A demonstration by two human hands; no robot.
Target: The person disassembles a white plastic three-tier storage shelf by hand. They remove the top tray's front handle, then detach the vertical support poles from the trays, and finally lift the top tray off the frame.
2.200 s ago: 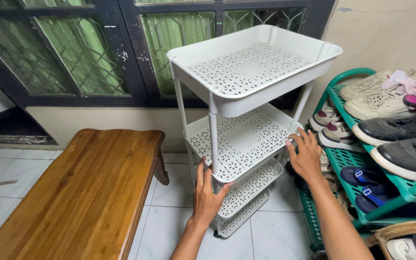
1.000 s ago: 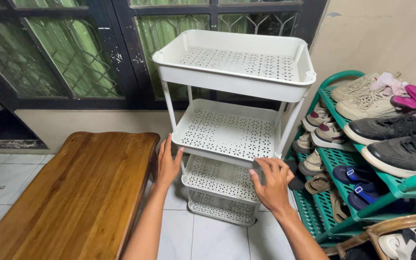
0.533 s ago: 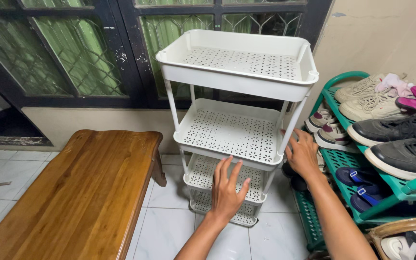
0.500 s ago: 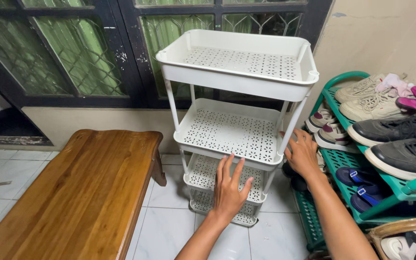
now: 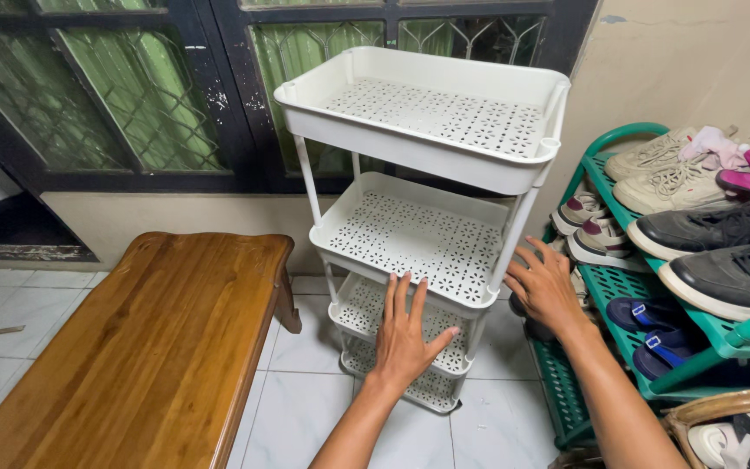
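A white plastic trolley rack (image 5: 418, 156) with several perforated tiers stands on the tiled floor in front of the window. My left hand (image 5: 404, 337) lies flat, fingers spread, against the front edge of the second tier and over the third tier. My right hand (image 5: 542, 287) rests by the front right post of the rack, fingers apart and touching the post near the second tier's corner. Neither hand holds anything. All tiers are empty.
A brown wooden bench (image 5: 141, 339) sits left of the rack. A green shoe rack (image 5: 722, 334) full of sneakers and sandals stands close on the right. A dark-framed window with green patterned glass (image 5: 132, 95) is behind. A wicker basket rim (image 5: 722, 412) shows at bottom right.
The rack has turned slightly, its right side swinging toward me. My left hand moved from the rack's left side to its front edge. My right hand shifted to the right post.
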